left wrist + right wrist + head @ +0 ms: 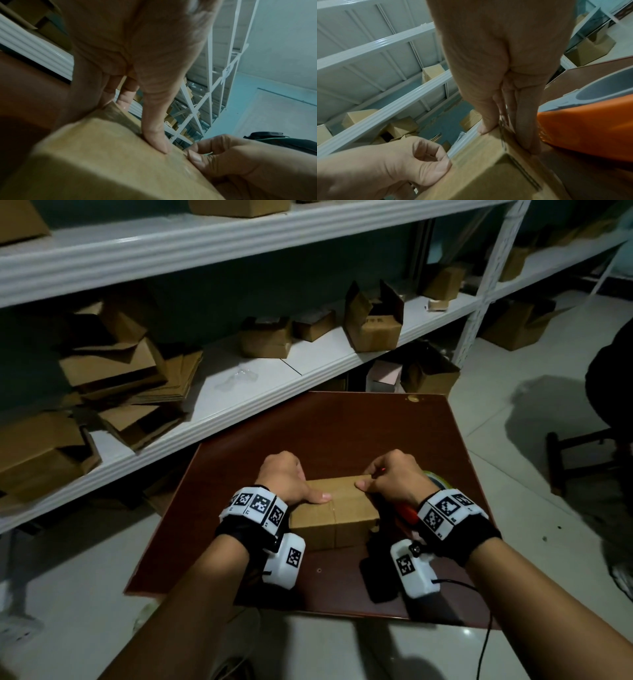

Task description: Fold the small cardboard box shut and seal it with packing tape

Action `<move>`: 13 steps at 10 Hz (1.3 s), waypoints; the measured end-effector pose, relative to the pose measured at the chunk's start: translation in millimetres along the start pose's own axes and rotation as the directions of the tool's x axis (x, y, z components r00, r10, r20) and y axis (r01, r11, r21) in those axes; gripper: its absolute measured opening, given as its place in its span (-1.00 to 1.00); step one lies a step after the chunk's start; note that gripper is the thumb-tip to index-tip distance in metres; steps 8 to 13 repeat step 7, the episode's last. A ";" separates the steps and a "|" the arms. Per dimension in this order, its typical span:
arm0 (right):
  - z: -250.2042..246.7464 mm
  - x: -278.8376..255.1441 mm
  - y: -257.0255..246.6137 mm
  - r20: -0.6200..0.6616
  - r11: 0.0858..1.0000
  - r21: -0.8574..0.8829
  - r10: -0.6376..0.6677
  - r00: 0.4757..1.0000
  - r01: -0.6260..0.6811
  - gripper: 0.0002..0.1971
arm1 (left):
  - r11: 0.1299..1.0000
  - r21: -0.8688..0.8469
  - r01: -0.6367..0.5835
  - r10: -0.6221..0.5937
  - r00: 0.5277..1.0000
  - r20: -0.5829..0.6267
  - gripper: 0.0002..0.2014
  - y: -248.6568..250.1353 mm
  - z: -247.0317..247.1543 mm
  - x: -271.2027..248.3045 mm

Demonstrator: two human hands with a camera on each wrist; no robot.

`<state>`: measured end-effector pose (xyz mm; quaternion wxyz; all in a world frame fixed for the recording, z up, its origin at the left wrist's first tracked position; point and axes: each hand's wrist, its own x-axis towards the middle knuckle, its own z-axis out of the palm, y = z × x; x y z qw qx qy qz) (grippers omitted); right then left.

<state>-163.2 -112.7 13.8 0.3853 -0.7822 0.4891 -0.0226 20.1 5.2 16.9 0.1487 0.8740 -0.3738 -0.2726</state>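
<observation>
The small cardboard box (337,508) lies on the dark red-brown table (342,426) with its flaps down; a seam line crosses its top and front face. My left hand (291,477) grips its left end, thumb flat on top and fingers down the side, as the left wrist view shows on the box (102,155). My right hand (390,477) grips the right end, thumb on the top edge and fingers down the end wall of the box (479,169). An orange tape dispenser (582,128) lies on the table just right of the box, partly hidden under my right wrist (407,511).
White shelving (239,392) behind the table carries several open and flattened cardboard boxes. A dark stool (579,460) and part of another person stand at the right. A black object (376,580) lies on the table near my right wrist.
</observation>
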 end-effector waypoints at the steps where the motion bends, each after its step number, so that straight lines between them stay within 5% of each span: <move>1: -1.8 -1.3 0.3 0.005 1.000 -0.022 0.004 1.000 -0.004 -0.74 | 1.000 -0.011 -0.021 0.021 1.000 -0.021 -0.45 -1.6 2.5 -1.4; 4: -17.5 2.3 3.4 -0.009 1.000 -0.012 0.028 1.000 -0.028 -0.71 | 0.993 0.101 -0.068 0.071 0.997 -0.025 -0.34 0.4 -5.8 -6.4; 6: -24.9 5.1 2.8 -0.136 0.978 0.201 -0.026 0.990 0.053 -0.74 | 0.982 -0.126 -0.142 0.104 0.959 -0.265 -0.56 7.7 -12.7 -7.5; 7: -28.1 5.2 -0.1 -0.277 0.883 0.453 0.009 0.961 0.122 -0.82 | 0.955 -0.225 -0.191 0.086 0.910 -0.405 -0.69 11.5 -17.7 -8.6; 13: -28.1 5.2 -0.1 -0.277 0.883 0.453 0.009 0.961 0.122 -0.82 | 0.955 -0.225 -0.191 0.086 0.910 -0.405 -0.69 11.5 -17.7 -8.6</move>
